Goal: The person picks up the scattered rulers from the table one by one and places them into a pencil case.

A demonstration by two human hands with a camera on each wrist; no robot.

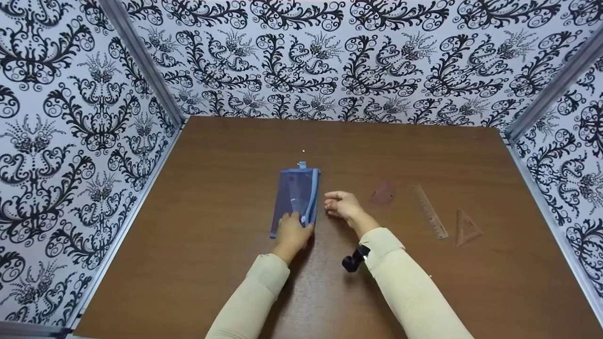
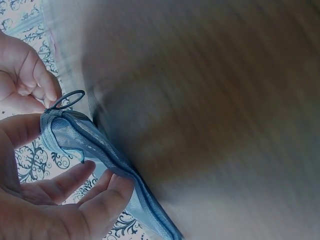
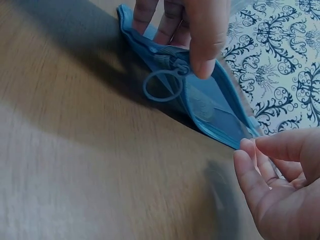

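Observation:
A blue see-through zip pouch (image 1: 285, 193) lies on the table with its zip side to the right. My left hand (image 1: 292, 233) grips the pouch's near end, the thumb beside the zip slider. A ring-shaped zip pull (image 3: 163, 86) hangs from the slider, and the zip stands partly open in the right wrist view. Inside the pouch shows a pale, clear strip (image 1: 295, 190), its kind unclear. Just right of the pouch, apart from it in the head view, hovers my right hand (image 1: 344, 205). Its fingers are loosely bent, thumb near the fingertips, with nothing visibly held.
To the right on the brown table (image 1: 226, 155) lie a clear pinkish protractor (image 1: 384, 193), a clear ruler (image 1: 431, 212) and a clear set square (image 1: 466, 229). Patterned walls (image 1: 306, 61) enclose the back and sides. A black wrist camera (image 1: 354, 260) sticks out from my right sleeve.

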